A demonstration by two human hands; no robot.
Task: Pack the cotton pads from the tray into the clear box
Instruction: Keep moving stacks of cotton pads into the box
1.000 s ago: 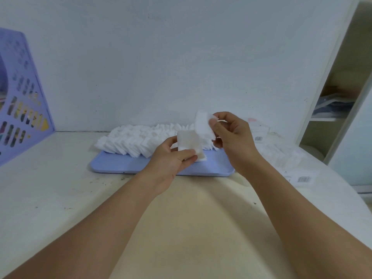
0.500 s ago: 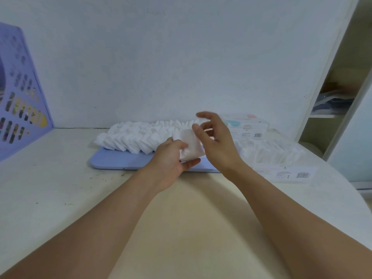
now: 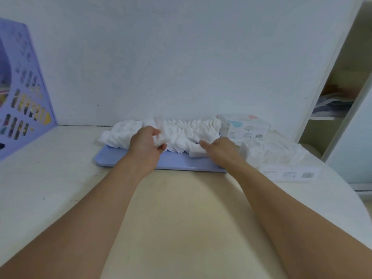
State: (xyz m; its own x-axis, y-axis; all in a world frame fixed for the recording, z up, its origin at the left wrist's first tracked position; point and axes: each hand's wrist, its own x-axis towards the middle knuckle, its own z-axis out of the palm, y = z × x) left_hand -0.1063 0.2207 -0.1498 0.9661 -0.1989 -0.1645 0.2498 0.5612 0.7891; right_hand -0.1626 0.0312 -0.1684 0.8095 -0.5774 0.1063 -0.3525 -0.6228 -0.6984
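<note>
A: Where are the cotton pads [image 3: 181, 131]?

B: Heaped in a long white row running left to right across the blue tray [image 3: 177, 163], centre frame, against the wall.

A: And the hands?

B: The left hand [image 3: 146, 144] curls round a clump at the row's middle. The right hand [image 3: 218, 148] rests, fingers extended, on a stack at the row's right end.

A: The clear box [image 3: 281, 158]?

B: Just right of the tray, partly filled; the right hand is nearer. Bare tabletop lies in front, toward the viewer.
</note>
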